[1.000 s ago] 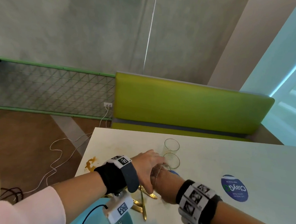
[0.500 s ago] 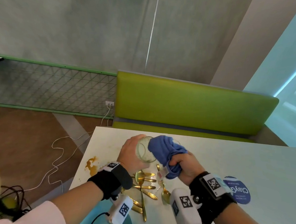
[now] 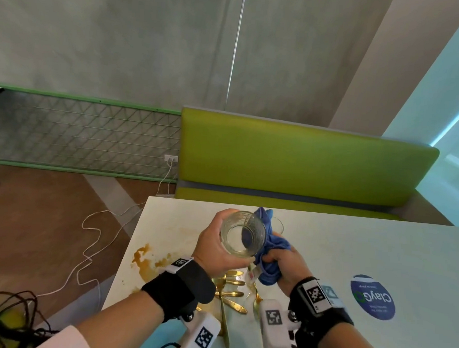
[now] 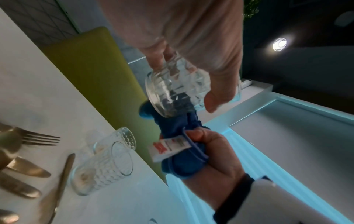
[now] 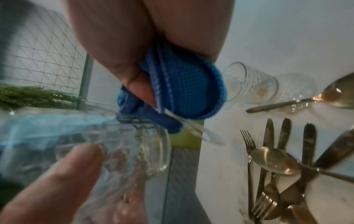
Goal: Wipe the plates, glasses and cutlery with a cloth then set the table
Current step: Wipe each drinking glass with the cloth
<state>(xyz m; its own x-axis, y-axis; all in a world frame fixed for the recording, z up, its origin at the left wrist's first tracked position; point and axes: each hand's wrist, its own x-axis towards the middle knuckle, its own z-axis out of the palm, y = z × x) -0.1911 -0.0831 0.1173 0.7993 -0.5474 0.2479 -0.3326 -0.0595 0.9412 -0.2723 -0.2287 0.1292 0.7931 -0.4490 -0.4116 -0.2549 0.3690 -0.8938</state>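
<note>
My left hand grips a clear patterned glass above the white table, its mouth tilted towards me. My right hand grips a bunched blue cloth against the glass's far side and base. In the left wrist view the cloth meets the base of the glass. Two more glasses stand on the table under my hands. Gold cutlery lies in a loose pile below my wrists, and it also shows as forks, knives and spoons in the right wrist view.
An orange stain marks the table's left edge. A round blue sticker sits to the right. A green bench runs along the far side of the table. White cable trails on the floor at left. Something teal lies at the near edge.
A second ago both hands were low at the glasses on the table. They have since lifted one glass and the cloth, and the glass's mouth has turned towards me.
</note>
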